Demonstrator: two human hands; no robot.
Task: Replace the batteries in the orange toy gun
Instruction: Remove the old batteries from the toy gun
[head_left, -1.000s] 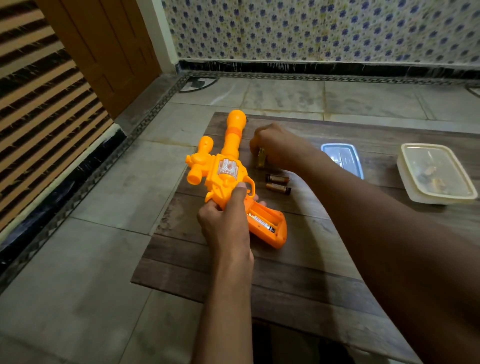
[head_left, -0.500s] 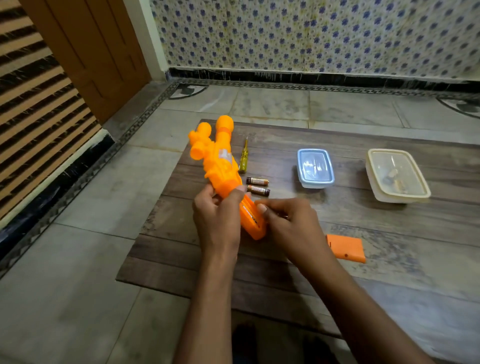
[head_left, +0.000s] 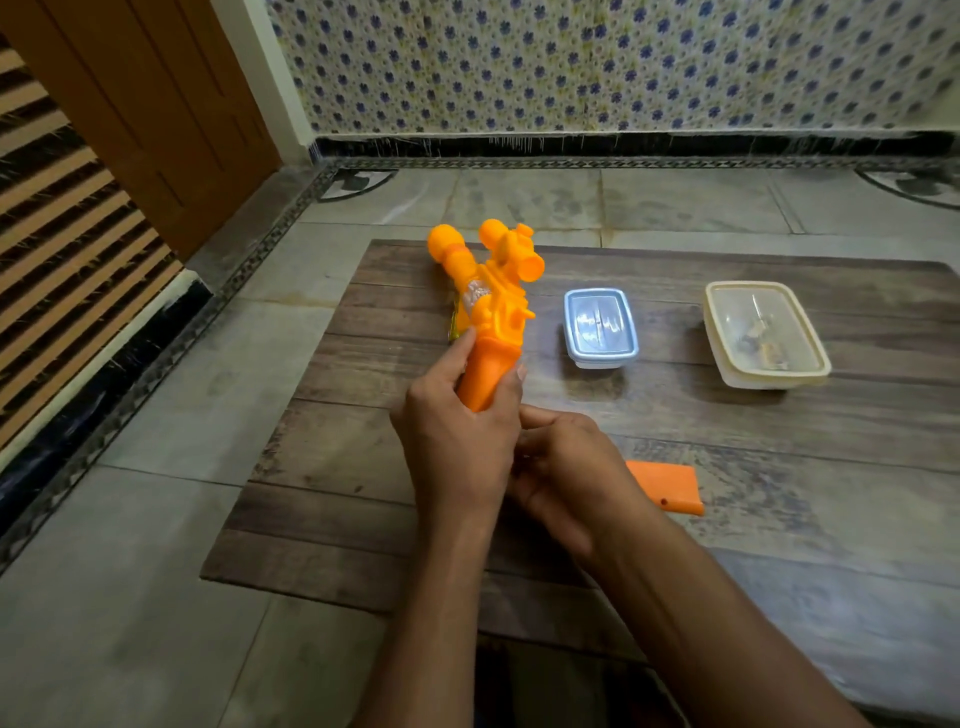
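On a wooden board (head_left: 779, 415), a lidded blue container (head_left: 600, 327) with unclear contents sits beside a cream container (head_left: 765, 335) holding small items. The left hand (head_left: 457, 441) grips the orange toy gun (head_left: 488, 312) by its handle, barrel pointing away. The right hand (head_left: 566, 467), fingers curled, touches the handle's base; an orange cover (head_left: 667, 486) lies just beside it

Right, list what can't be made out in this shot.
- Head view: the toy gun battery slot, turned away and covered by the left hand.
- What the right hand holds, if anything: its fingers curl behind the left hand.
- The contents of the cream box, blurred by its cloudy lid.
- The yellow thing, behind the gun.
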